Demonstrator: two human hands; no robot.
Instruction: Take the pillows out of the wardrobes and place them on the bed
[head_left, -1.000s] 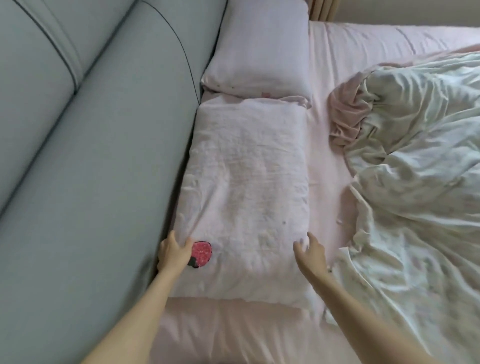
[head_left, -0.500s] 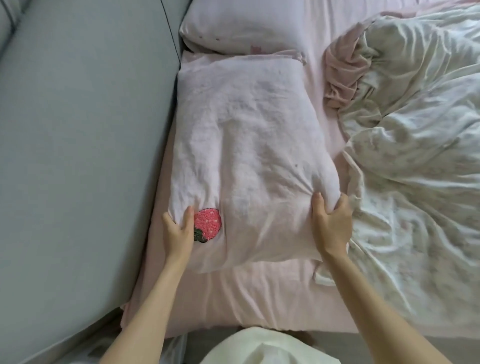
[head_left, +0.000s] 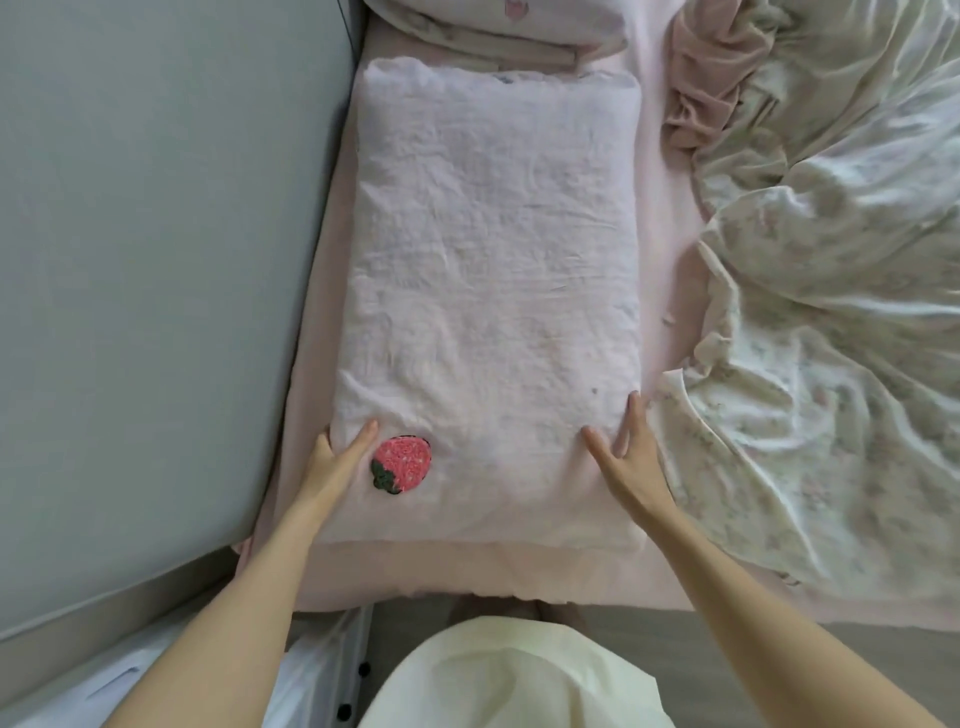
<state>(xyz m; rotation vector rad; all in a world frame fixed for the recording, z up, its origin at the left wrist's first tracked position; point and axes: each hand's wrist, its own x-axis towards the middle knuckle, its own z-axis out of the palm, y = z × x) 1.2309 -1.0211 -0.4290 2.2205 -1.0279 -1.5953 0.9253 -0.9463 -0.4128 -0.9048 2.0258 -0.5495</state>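
A pale pink pillow (head_left: 493, 291) with a red strawberry patch (head_left: 401, 463) lies flat on the pink bed sheet (head_left: 667, 218), lengthwise beside the headboard. My left hand (head_left: 337, 457) holds its near left corner, thumb on top and fingers tucked at the edge. On the near right corner rests my right hand (head_left: 626, 457), fingers spread and straight along the pillow's side, gripping nothing. A second pillow (head_left: 498, 21) lies just beyond the first one's far end, partly cut off by the frame.
A grey-blue padded headboard (head_left: 156, 260) runs along the left. A crumpled floral duvet (head_left: 831, 260) fills the bed's right side, close to the pillow's right edge. The bed's near edge (head_left: 467, 587) is just below my hands.
The pillow's near end, lifted and gripped by both hands half a second ago, now lies flat on the sheet. My right hand has opened on it. My view has tilted down.
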